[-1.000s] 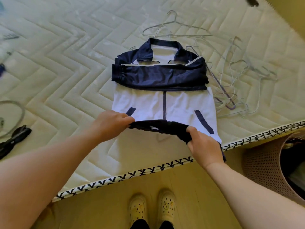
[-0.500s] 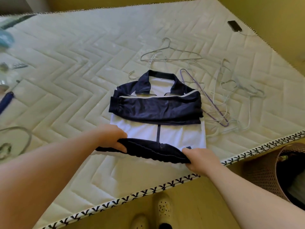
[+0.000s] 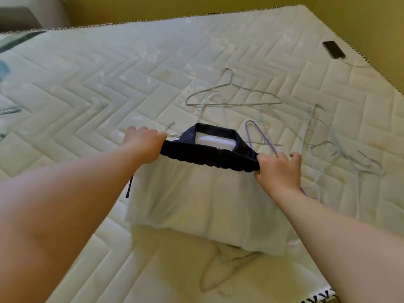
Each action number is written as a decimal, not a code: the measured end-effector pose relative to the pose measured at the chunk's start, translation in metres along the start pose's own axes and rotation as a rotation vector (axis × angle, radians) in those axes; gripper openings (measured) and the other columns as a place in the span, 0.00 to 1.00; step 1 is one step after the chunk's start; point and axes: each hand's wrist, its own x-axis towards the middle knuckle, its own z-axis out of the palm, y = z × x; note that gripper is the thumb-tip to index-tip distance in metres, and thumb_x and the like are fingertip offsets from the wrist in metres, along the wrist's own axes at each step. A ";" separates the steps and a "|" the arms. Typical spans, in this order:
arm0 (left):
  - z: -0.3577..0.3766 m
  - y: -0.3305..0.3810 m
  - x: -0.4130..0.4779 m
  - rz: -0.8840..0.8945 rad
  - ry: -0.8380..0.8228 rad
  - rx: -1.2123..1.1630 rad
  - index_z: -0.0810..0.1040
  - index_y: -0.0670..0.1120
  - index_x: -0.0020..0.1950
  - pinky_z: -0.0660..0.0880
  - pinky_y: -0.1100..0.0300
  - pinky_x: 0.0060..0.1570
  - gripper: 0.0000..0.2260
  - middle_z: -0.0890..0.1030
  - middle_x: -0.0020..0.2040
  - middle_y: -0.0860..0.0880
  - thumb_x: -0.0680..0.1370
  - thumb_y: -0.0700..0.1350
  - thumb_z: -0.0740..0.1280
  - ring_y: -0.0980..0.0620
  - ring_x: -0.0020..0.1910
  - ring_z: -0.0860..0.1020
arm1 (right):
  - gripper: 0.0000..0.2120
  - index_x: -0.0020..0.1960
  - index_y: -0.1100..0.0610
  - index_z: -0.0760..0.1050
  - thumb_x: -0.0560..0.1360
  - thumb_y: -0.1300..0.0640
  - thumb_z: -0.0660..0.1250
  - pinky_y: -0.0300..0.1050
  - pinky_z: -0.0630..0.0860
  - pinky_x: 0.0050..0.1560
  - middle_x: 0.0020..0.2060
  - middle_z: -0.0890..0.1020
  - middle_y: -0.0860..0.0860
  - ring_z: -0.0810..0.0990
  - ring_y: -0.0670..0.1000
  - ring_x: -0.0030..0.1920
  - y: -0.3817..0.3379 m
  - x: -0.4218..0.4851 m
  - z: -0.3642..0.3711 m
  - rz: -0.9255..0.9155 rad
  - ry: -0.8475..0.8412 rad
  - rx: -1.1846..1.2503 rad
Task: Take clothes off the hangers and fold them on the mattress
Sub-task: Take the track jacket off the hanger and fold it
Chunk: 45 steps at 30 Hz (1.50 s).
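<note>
A white jacket (image 3: 203, 202) with navy collar and navy hem band lies on the quilted mattress (image 3: 109, 88), folded upward so its white back faces me. My left hand (image 3: 143, 145) grips the left end of the navy hem band (image 3: 209, 159), and my right hand (image 3: 278, 169) grips the right end. The band sits just below the navy collar (image 3: 215, 127). The navy sleeves are hidden under the folded part. Several empty wire hangers (image 3: 234, 95) lie beyond and to the right of the jacket, among them a purple hanger (image 3: 260, 133).
A phone (image 3: 333, 52) on a cable lies near the mattress's far right edge. Small items sit at the far left edge. The patterned mattress border (image 3: 325, 296) shows at bottom right. Yellow walls stand behind and to the right.
Both hands carried the jacket's navy hem up from the near edge to the collar, folding the white body over the navy sleeves. The camera tilted up toward the far side of the mattress.
</note>
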 end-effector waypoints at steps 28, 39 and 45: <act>0.133 0.107 0.137 0.077 -0.186 -0.331 0.35 0.64 0.73 0.35 0.33 0.66 0.29 0.34 0.75 0.61 0.77 0.68 0.43 0.44 0.75 0.34 | 0.30 0.75 0.37 0.39 0.77 0.35 0.48 0.67 0.39 0.69 0.75 0.36 0.42 0.34 0.55 0.75 -0.072 0.131 0.144 -0.125 -0.547 0.299; 0.099 0.153 0.088 0.341 -0.209 -0.441 0.45 0.59 0.76 0.46 0.47 0.73 0.28 0.42 0.78 0.52 0.80 0.57 0.54 0.47 0.76 0.43 | 0.38 0.76 0.52 0.48 0.74 0.46 0.66 0.60 0.61 0.65 0.75 0.50 0.53 0.57 0.59 0.71 -0.012 0.081 0.124 0.758 -0.383 0.534; 0.098 0.162 0.095 0.335 -0.358 -0.378 0.42 0.57 0.77 0.42 0.43 0.73 0.29 0.41 0.78 0.48 0.80 0.57 0.54 0.45 0.76 0.38 | 0.38 0.73 0.62 0.56 0.71 0.50 0.71 0.53 0.69 0.61 0.69 0.67 0.60 0.70 0.62 0.66 0.010 0.072 0.136 0.937 -0.533 0.958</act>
